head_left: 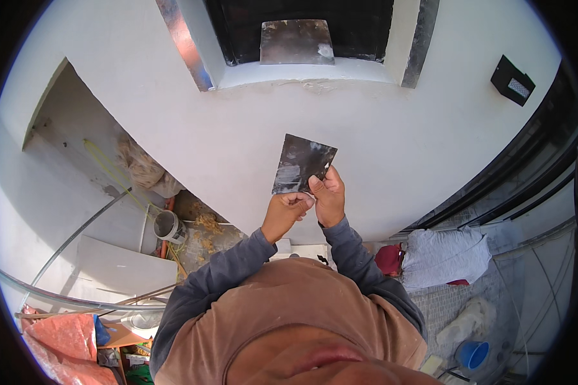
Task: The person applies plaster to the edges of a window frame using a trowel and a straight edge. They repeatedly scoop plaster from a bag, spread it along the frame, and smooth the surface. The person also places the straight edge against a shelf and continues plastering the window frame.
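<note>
A thin, dark rectangular plate (302,162) with whitish smears is held up in front of the white wall. My right hand (329,197) grips its lower right corner, thumb across the face and fingers behind. At the plate's bottom edge my left hand (287,213) is closed, thumb and fingertips pinched close to the right hand. Whether those fingers pinch the plate's edge or something small is hidden. Beyond the hands, a second smeared, dark flat sheet (295,42) leans upright on the window ledge (302,72).
The white wall (237,122) rises before me, with a black wall lamp (513,81) at right. A grey bucket (169,227), hoses and bags lie at lower left beside an orange-red sheet (64,340). Lower right hold a cloth-covered thing (443,255) and a blue bucket (472,354).
</note>
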The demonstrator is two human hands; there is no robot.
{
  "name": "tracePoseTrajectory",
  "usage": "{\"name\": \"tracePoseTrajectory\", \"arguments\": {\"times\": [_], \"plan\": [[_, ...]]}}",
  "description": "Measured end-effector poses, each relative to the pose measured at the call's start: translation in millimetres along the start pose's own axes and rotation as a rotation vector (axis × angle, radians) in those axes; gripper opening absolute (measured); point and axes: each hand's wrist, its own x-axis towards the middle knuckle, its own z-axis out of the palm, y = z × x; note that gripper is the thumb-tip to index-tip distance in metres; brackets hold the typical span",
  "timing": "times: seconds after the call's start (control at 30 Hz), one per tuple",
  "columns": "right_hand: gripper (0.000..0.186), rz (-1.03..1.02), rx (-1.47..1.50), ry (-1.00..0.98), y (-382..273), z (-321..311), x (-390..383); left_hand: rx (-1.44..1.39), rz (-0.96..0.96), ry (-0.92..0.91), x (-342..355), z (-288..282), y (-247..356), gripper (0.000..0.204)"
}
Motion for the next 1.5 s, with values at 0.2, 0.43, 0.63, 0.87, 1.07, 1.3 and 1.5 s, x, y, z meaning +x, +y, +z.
{"name": "tracePoseTrajectory", "arguments": {"times": [0.2, 0.43, 0.63, 0.87, 1.07, 1.3, 1.5], "plan": [[0.031, -0.277, -0.009, 0.156, -50.4, -24.2, 66.6, 0.775, 0.868, 0.364, 17.3, -6.1, 80.9, 0.033], [0.040, -0.335, -0.126, 0.299, -52.9, -22.3, 107.0, 1.310, 1.308, 0.515, 87.2, 4.4, 126.4, 0.060], [0.036, -0.182, -0.563, 0.462, -50.7, -21.5, 109.8, 1.454, 1.331, 0.552, 122.0, -2.9, 97.0, 0.067], [0.025, -0.235, -0.256, 0.200, -61.1, -22.8, 92.0, 1.242, 1.440, 0.545, 125.4, -9.1, 144.9, 0.072], [0.034, -0.208, -0.237, 0.228, -114.1, -7.0, 60.7, 1.080, 1.201, 0.026, 111.3, -26.0, 213.3, 0.079], [0.042, -0.010, -0.274, 0.174, -178.3, 7.9, 68.9, 1.122, 1.289, 0.166, 112.7, -36.3, 204.5, 0.068], [0.035, 0.067, -0.271, 0.207, -189.5, 11.9, 76.3, 1.279, 1.440, 0.532, 110.0, -39.1, 173.2, 0.054]]}}
